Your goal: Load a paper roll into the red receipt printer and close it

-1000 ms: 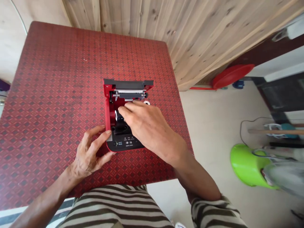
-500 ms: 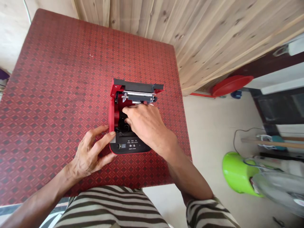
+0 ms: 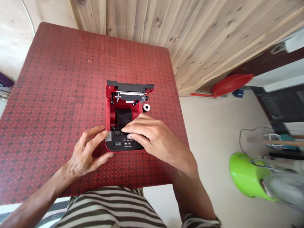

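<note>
A small red and black label printer [image 3: 137,145] stands on the table with its lid raised at the back. My left hand [image 3: 87,148] grips its front left corner, fingertips along the side and thumb low at the front. Inside the red compartment lies a glossy black sheet or film [image 3: 123,117]. Over the front right of the printer, my right hand [image 3: 154,131] has its fingers bent together at the front end of that black film. The hand hides part of the compartment and control panel. Beside the printer's right wall is a roll with a white end [image 3: 146,107].
The table [image 3: 66,82] has a red patterned cover. A wooden plank wall [image 3: 133,22] borders its far side. On the floor to the right are a green bucket [image 3: 239,172] and a red basin [image 3: 234,85].
My right hand has drawn back from inside the compartment toward the printer's front, uncovering the black film and the white-ended roll. My left hand keeps its hold. The view has shifted slightly.
</note>
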Demonstrator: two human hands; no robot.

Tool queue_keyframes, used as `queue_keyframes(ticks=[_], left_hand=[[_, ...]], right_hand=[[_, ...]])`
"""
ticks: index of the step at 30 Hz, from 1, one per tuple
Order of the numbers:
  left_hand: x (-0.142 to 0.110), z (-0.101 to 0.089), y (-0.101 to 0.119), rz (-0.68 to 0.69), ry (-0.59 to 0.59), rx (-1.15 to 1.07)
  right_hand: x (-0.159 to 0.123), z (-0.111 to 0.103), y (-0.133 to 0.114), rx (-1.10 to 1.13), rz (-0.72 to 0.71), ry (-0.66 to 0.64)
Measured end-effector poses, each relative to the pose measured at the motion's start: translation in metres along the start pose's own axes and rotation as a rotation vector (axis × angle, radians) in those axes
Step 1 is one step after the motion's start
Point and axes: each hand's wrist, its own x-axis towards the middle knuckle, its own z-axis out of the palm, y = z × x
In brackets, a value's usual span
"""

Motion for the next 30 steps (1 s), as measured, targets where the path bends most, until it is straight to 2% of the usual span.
queue_keyframes(ticks=[4, 6, 9, 12, 14, 17, 24, 30], left_hand=[[0.020, -0.022, 0.000, -0.059, -0.005, 0.037], [0.040, -0.032, -0.005, -0.089, 0.026, 0.027], [0.081, -0.039, -0.017, -0.020, 0.070, 0.058], [0.119, -0.036, -0.026, 0.022, -0.012, 0.073], [0.131, -0.031, -0.025, 0.039, -0.098, 0.001], [0.121, -0.027, -0.016, 0.078, -0.125, -0.039], [0.057, -0.017, 0.009, 0.169, -0.168, 0.080], [0.042, -0.003, 0.010, 0.145, -0.159, 0.143]], right_hand=[[-0.004, 0.010, 0.005, 0.020, -0.042, 0.147], [-0.006, 0.014, 0.005, 0.027, -0.047, 0.207], [-0.009, 0.020, 0.002, -0.034, -0.048, 0.276], [-0.012, 0.027, -0.005, -0.175, -0.023, 0.340], [-0.015, 0.033, -0.009, -0.255, -0.029, 0.392], [-0.022, 0.043, -0.013, -0.340, -0.074, 0.448], [-0.031, 0.057, -0.013, -0.410, -0.092, 0.530], [-0.031, 0.058, -0.015, -0.328, -0.045, 0.535]])
